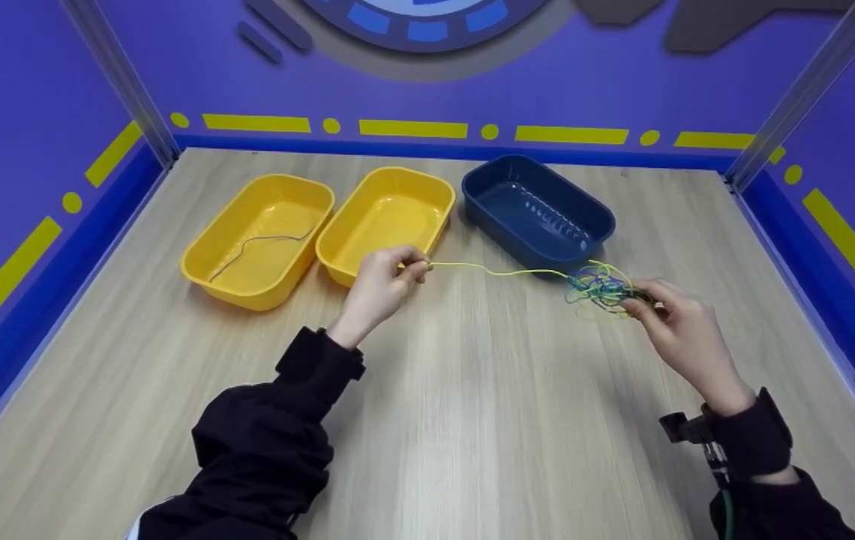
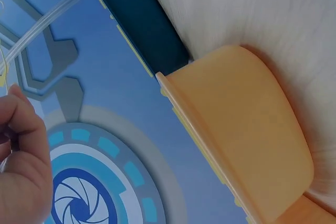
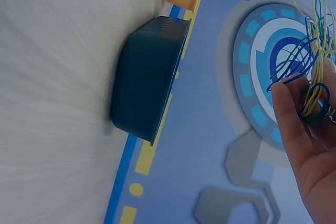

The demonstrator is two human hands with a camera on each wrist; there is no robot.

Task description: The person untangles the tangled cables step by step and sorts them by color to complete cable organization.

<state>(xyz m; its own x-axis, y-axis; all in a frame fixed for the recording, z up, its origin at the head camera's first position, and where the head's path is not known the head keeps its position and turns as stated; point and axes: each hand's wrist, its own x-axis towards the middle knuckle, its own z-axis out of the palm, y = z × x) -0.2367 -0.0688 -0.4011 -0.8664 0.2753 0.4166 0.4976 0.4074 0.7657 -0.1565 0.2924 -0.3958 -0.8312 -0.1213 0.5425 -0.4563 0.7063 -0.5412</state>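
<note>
A tangled bundle of yellow, blue and green strings (image 1: 598,289) is pinched in my right hand (image 1: 679,330), to the right of the dark blue bin. From that bundle a yellow string (image 1: 499,272) runs leftward to my left hand (image 1: 386,285), which pinches its end between thumb and fingers in front of the middle bin. The string hangs nearly straight with a slight sag. In the right wrist view, loops of the bundle (image 3: 317,61) stick out above the fingers. Only part of the left hand (image 2: 23,161) shows in the left wrist view.
A yellow bin (image 1: 259,289) at the left has one thin dark string (image 1: 270,238) lying in it. Beside it stands a second yellow bin (image 1: 334,259), then a dark blue bin (image 1: 495,221). Purple-blue walls (image 1: 427,90) enclose the wooden table (image 1: 457,420) at the back and sides.
</note>
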